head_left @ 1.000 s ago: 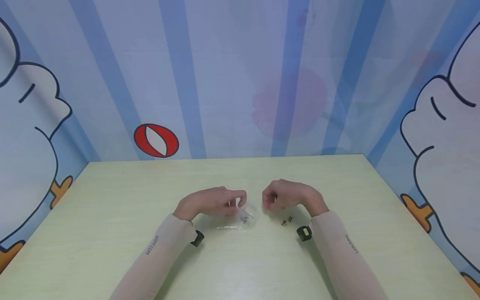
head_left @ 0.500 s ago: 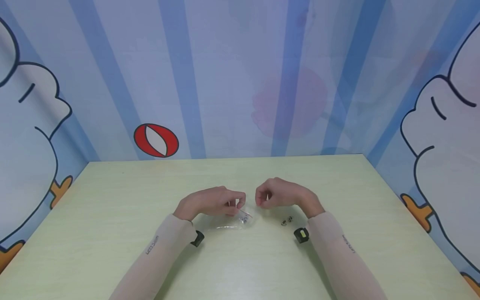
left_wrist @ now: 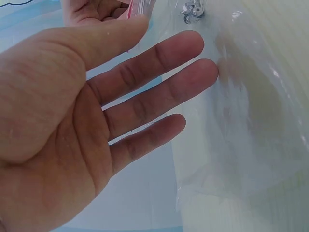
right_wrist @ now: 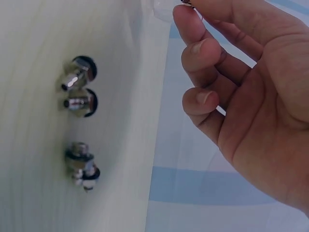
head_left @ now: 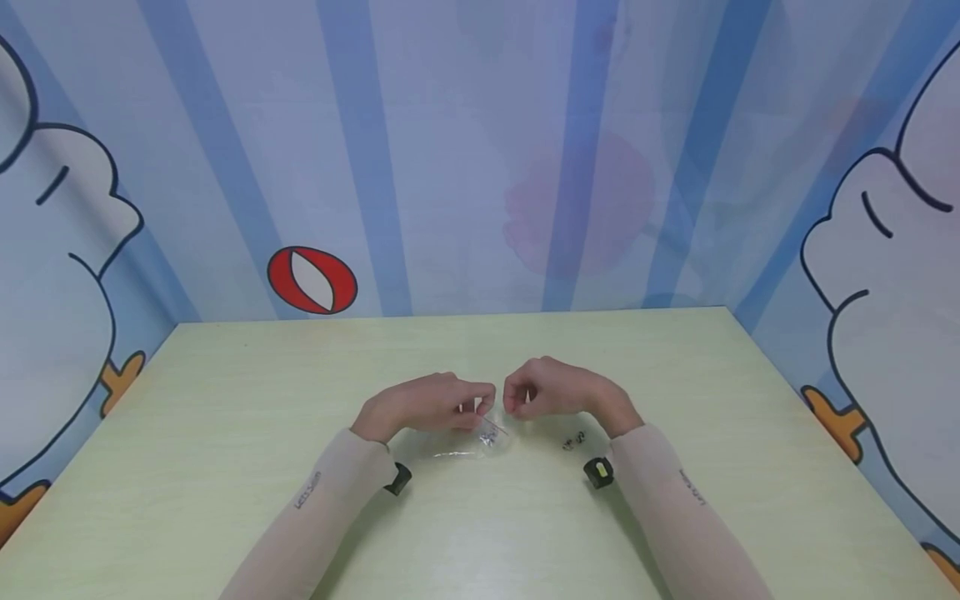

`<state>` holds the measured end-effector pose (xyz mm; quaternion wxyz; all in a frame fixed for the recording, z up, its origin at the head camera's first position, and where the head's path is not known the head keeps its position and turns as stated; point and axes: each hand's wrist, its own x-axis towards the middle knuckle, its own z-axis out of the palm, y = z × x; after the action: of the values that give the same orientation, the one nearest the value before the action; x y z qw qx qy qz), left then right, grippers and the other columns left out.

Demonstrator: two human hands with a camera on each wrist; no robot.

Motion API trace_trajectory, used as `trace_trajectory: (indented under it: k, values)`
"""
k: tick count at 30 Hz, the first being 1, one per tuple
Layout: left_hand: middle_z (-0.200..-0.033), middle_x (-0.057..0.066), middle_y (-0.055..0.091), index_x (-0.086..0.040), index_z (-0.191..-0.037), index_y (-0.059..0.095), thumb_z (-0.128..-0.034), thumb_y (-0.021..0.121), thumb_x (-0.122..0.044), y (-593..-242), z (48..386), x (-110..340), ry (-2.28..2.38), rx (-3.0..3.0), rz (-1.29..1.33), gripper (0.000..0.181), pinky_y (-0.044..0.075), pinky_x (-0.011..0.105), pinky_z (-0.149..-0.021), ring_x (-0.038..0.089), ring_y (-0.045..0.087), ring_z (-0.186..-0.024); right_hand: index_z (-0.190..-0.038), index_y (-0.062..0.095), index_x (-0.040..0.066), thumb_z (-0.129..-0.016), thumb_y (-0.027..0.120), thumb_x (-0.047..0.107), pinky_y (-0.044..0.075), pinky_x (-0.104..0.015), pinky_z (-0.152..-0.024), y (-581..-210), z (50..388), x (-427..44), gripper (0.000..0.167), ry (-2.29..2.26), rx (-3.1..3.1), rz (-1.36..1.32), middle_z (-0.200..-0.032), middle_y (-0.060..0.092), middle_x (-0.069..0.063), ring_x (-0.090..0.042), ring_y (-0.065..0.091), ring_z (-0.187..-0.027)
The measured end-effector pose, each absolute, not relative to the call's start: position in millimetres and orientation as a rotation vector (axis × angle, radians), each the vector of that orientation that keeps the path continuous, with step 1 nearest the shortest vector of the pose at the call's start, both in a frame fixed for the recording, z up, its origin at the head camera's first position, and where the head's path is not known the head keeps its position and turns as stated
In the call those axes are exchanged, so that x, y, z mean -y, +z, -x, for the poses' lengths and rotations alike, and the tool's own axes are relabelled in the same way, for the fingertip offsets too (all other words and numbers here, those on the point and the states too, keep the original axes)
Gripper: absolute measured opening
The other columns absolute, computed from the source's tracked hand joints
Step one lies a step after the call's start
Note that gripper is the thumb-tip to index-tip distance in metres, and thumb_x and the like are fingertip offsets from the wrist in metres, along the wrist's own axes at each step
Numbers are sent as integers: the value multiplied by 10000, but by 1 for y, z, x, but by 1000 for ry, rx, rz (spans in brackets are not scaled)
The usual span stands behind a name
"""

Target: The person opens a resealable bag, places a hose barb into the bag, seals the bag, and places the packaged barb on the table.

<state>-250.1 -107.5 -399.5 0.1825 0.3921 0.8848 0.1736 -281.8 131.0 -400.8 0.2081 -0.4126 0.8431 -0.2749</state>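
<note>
My left hand (head_left: 427, 404) pinches the red-striped edge of a clear plastic zip bag (left_wrist: 246, 125) between thumb and forefinger, its other fingers spread. Several small shiny metal fittings (left_wrist: 194, 10) lie inside the bag, which rests on the table. Close beside the bag's mouth, my right hand (head_left: 557, 388) has its thumb and forefinger together, pinching a tiny metal piece (right_wrist: 187, 3) mostly cut off by the right wrist view's top edge. Several loose metal fittings with dark rings (right_wrist: 81, 102) sit on the table below my right hand.
The pale wooden table (head_left: 480, 533) reaches back to a striped blue cloth backdrop (head_left: 465, 167), with printed cartoon figures at both sides. A small black device (head_left: 598, 472) is strapped at my right wrist, and a similar one (head_left: 400, 479) at my left.
My right hand has moved left, up to the bag's mouth beside my left fingers. My left hand keeps its hold on the bag almost in place. The loose fittings have not moved.
</note>
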Motion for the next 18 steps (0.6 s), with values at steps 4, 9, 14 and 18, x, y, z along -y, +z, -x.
trace_trajectory:
  k: [4,9,14,18]
  values:
    - [-832,-33,694,-236,-926,478,-1017,592,-149,-399,250,107,499,-2493,-1106,170,395,246,-622,62,515,-611,-901,714,109,-895,625,-4,495,-258,-671,-401,281,-129,143,-777,-2337,1161,-850,663,82,-114,574,-752]
    - [-825,-38,699,-224,-929,483,-1023,586,-158,-400,250,107,518,-2485,-1125,154,402,240,-618,73,537,-604,-894,711,127,-895,613,-14,495,-254,-664,-401,280,-126,172,-802,-2326,1192,-852,666,80,-115,578,-741]
    - [-873,-46,705,-219,-933,489,-1025,581,-153,-401,251,108,535,-2472,-1151,146,426,241,-643,120,610,-675,-909,715,108,-899,619,-12,497,-253,-665,-401,280,-125,154,-807,-2321,1200,-857,669,81,-115,586,-743]
    - [-863,-23,699,-226,-920,485,-1028,579,-166,-401,251,108,539,-2460,-1137,155,404,241,-629,85,556,-640,-924,718,98,-904,619,-7,501,-255,-671,-402,280,-126,145,-798,-2325,1196,-865,672,84,-127,597,-758]
